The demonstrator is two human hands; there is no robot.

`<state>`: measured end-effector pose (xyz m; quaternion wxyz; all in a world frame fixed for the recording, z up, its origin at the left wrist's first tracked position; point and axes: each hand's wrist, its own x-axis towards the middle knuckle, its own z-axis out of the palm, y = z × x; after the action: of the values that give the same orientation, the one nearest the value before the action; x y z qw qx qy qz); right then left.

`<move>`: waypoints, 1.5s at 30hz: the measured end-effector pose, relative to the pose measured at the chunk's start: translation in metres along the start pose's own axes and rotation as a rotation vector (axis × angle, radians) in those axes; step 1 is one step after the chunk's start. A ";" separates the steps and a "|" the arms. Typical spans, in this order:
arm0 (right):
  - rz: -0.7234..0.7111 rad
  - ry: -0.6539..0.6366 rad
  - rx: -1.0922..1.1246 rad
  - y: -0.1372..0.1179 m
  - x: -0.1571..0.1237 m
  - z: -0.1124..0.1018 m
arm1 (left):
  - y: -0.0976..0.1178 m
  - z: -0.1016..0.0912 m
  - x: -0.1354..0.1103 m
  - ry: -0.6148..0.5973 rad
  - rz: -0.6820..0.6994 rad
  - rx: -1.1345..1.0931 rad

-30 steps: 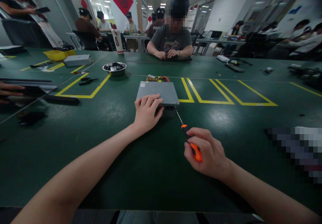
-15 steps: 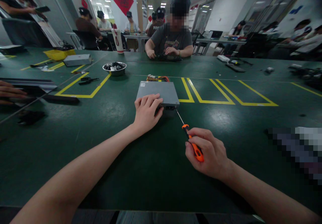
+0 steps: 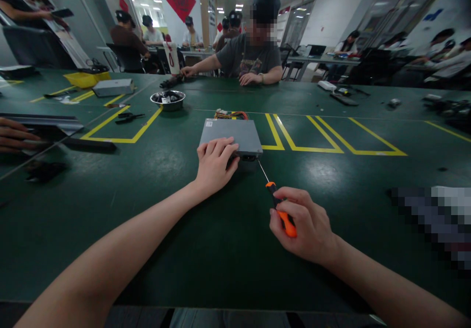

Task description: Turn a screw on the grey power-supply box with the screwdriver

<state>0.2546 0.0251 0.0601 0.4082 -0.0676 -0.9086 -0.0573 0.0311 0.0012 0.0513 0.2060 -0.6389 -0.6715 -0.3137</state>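
"Long green bench [image 3: 147,249], yellow tape lines [image 3: 312,149] marked across it, people seated at more benches behind. What is the one nearest us working on?"

"A flat grey box [image 3: 235,134], lying in the middle of the bench just left of the tape lines, with coloured wires [image 3: 230,115] bunched at its far end."

"And the hands?"

"The left hand [image 3: 215,163] lies palm down on the box's near corner, fingers loosely spread, gripping nothing. The right hand [image 3: 305,225] is closed around the orange handle of a screwdriver [image 3: 283,215]; its thin shaft slants up to the box's near face, and the tip sits right at it. I cannot tell whether it is in a screw."

"Anything else close by?"

"A steel bowl [image 3: 168,100] of dark bits further back on the left, and a person in a grey shirt [image 3: 253,55] across the bench, one arm stretched out sideways. Someone else's hand [image 3: 14,136] rests at the left edge."
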 end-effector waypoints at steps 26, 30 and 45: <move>0.008 -0.048 -0.020 -0.001 0.003 -0.005 | -0.001 0.001 0.000 0.005 0.009 0.017; -0.016 0.015 -0.031 -0.003 0.003 -0.003 | -0.002 0.001 0.000 0.011 0.014 0.018; -0.013 -0.021 -0.033 -0.001 0.000 0.000 | -0.001 0.001 0.000 0.015 0.014 0.010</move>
<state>0.2547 0.0241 0.0599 0.3972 -0.0687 -0.9122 -0.0741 0.0301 0.0022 0.0503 0.2165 -0.6400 -0.6671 -0.3139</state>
